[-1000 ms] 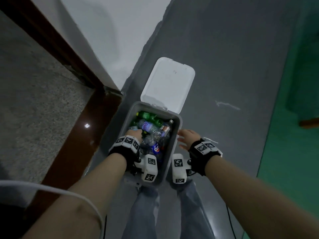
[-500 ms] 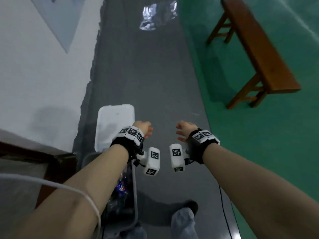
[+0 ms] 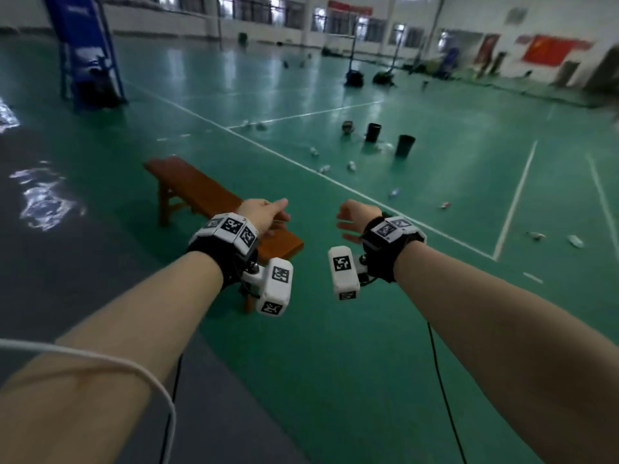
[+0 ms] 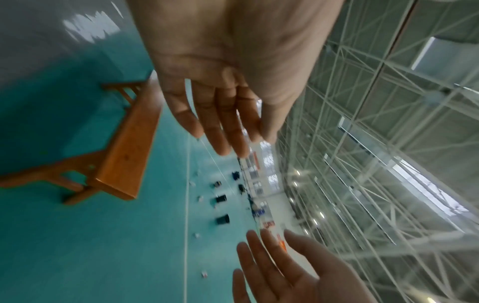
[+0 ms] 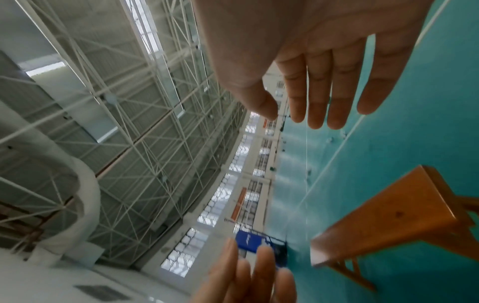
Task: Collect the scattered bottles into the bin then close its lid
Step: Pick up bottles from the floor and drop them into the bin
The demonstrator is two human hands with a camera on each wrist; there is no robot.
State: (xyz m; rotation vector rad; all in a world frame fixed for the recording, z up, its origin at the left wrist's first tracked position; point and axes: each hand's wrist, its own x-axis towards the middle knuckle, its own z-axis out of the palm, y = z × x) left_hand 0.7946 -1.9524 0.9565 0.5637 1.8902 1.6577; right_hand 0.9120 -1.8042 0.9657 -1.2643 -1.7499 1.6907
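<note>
The head camera looks out from head height, forward and slightly down across the green court floor (image 3: 335, 346), both forearms reaching into frame. The left wrist camera sits right up against the left hand (image 4: 233, 61), rolled sideways, floor to the left and roof trusses to the right. The right wrist camera hugs the right hand (image 5: 324, 51), rolled the other way. All three views catch the wooden bench (image 3: 207, 195), and each wrist view catches the opposite hand's fingers.

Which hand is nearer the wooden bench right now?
Left. The left hand hangs over the near end of the bench; the right hand is off to its right, over green floor.
</note>
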